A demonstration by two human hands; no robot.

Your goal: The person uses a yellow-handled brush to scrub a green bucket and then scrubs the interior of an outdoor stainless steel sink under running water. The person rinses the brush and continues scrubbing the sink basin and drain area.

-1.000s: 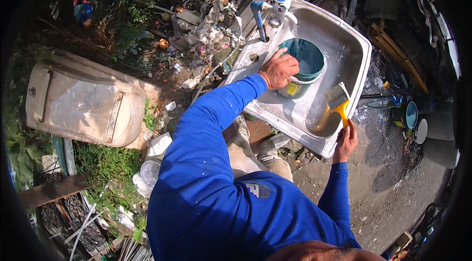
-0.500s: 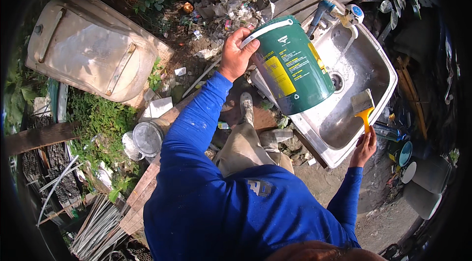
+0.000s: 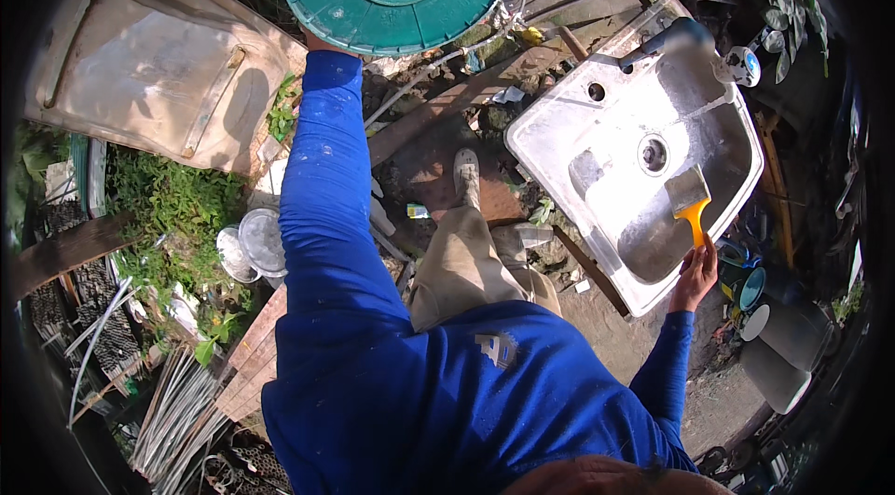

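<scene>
The right grip is closed around the orange handle of a paintbrush, its bristles pointing away from the person over the basin of a scuffed metal sink, in the view from the head camera; whether they touch the metal cannot be told. The left grip, at the end of an outstretched blue sleeve, is almost wholly hidden behind a green bucket, so how far its fingers close cannot be seen. The bucket hangs at the upper edge, left of the sink, its ribbed round face toward the camera. A thin stream of water runs from a white tap into the basin. At left lies a worn, pale shell, with a round pale container and a bundle of thin rods nearer the person.
</scene>
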